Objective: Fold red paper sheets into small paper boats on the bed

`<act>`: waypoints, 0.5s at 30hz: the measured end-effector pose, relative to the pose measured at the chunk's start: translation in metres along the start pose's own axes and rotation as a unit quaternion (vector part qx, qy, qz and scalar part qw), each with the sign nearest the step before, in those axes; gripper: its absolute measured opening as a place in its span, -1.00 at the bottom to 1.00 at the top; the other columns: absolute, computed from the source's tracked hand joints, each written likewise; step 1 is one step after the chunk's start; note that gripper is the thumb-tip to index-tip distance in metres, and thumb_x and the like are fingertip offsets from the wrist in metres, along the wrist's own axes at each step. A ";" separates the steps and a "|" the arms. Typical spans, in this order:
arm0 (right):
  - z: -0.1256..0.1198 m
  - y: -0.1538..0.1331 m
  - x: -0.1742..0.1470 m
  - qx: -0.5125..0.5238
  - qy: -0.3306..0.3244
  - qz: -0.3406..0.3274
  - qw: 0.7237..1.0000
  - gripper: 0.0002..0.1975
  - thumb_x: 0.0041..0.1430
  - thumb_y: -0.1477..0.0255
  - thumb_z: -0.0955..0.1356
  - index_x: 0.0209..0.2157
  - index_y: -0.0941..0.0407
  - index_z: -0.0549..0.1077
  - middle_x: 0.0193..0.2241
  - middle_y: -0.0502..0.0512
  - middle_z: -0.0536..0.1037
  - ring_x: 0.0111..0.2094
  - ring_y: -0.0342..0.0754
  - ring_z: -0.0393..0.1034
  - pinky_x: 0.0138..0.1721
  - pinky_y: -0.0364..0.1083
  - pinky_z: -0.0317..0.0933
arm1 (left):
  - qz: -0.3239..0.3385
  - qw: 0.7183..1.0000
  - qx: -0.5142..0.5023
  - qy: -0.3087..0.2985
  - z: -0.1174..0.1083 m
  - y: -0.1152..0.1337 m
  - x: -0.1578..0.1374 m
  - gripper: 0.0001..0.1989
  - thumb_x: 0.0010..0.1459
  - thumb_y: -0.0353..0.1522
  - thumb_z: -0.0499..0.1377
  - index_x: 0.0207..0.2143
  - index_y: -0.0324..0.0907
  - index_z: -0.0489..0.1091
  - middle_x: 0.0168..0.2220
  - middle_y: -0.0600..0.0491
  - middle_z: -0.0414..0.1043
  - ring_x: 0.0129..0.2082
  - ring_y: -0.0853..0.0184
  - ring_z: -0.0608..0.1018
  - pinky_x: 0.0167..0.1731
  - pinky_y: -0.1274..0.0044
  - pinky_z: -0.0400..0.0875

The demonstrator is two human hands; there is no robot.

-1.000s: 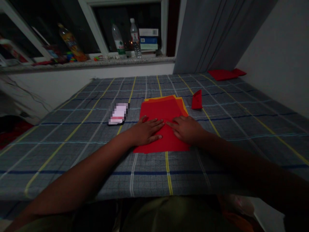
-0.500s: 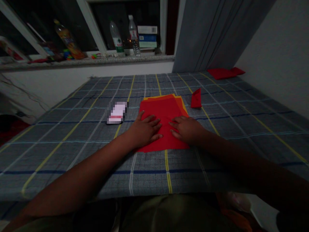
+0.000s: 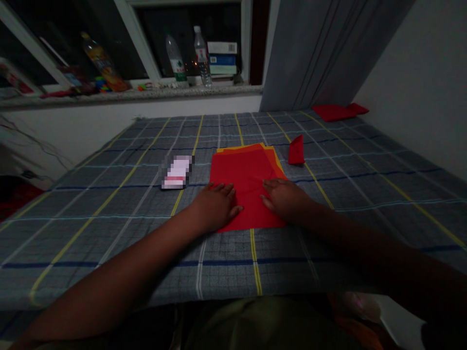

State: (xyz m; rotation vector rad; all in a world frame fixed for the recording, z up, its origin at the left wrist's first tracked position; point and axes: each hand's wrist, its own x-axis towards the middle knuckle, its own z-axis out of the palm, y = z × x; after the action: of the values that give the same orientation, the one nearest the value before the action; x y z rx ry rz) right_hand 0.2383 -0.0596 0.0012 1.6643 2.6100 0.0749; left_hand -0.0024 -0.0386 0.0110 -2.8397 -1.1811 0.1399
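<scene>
A red sheet of paper [image 3: 248,199] lies flat on top of a small stack, with orange and yellow sheets [image 3: 273,154] showing at its far and right edges. My left hand [image 3: 215,206] rests on the red sheet's left side, palm down and fingers stretched out. On the right side of the same sheet lies my right hand [image 3: 286,197], its fingers flat and pointing inward. Bare red paper shows between the two hands. Faint creases run across the sheet near my right fingertips.
A checked cloth [image 3: 120,233] covers the table. Left of the stack lies a phone [image 3: 177,172] with a blurred screen. A folded red paper piece [image 3: 296,150] stands to the right, and red items [image 3: 333,113] lie at the far right corner. Bottles [image 3: 202,56] and boxes [image 3: 222,58] line the windowsill.
My left hand has slid left and slightly toward me, its fingers drawn closer together. My right hand has shifted slightly right. The paper stack stays in place.
</scene>
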 end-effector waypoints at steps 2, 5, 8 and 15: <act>0.000 -0.001 0.000 -0.016 -0.002 -0.003 1.000 -0.49 0.46 0.35 0.19 0.17 0.45 0.47 0.22 0.51 0.49 0.19 0.22 0.42 0.25 0.08 0.20 | -0.001 0.999 -0.005 -0.033 -0.004 0.002 -0.001 -0.31 0.47 -0.04 -0.09 0.33 -0.39 0.31 0.39 -0.34 0.20 0.34 -0.16 0.38 0.29 0.08 0.24; -0.001 -0.003 0.000 -0.038 0.003 -0.005 0.999 -0.51 0.47 0.35 0.19 0.11 0.44 0.52 0.15 0.51 0.54 0.16 0.21 0.44 0.24 0.06 0.19 | -0.010 0.999 -0.005 -0.037 -0.006 0.003 0.002 -0.33 0.48 -0.07 -0.09 0.32 -0.43 0.31 0.41 -0.37 0.16 0.36 -0.15 0.35 0.30 0.13 0.23; -0.002 -0.001 0.001 -0.038 0.023 -0.001 0.999 -0.56 0.46 0.35 0.19 -0.05 0.36 0.59 -0.04 0.46 0.63 0.05 0.20 0.47 0.15 0.07 0.23 | 0.009 0.999 -0.038 0.016 -0.001 -0.004 0.012 -0.50 0.51 -0.20 -0.14 0.15 -0.29 0.45 0.26 -0.24 0.42 0.21 0.00 0.50 0.22 0.19 0.30; 0.014 0.023 0.011 0.067 0.106 0.012 0.992 -0.75 0.41 0.47 0.24 -0.22 0.20 0.55 -0.21 0.29 0.56 -0.11 0.11 0.44 0.02 0.02 0.27 | 0.049 0.972 -0.195 0.122 0.024 -0.045 0.035 -0.79 0.35 -0.35 0.13 -0.05 -0.22 0.47 0.04 -0.15 0.52 0.11 0.15 0.51 0.20 0.27 0.35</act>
State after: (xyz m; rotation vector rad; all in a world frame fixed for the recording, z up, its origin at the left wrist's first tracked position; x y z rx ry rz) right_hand 0.2556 -0.0398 -0.0116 1.8246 2.8075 0.0834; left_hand -0.0122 0.0181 -0.0113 -3.1219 -1.1220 -0.4788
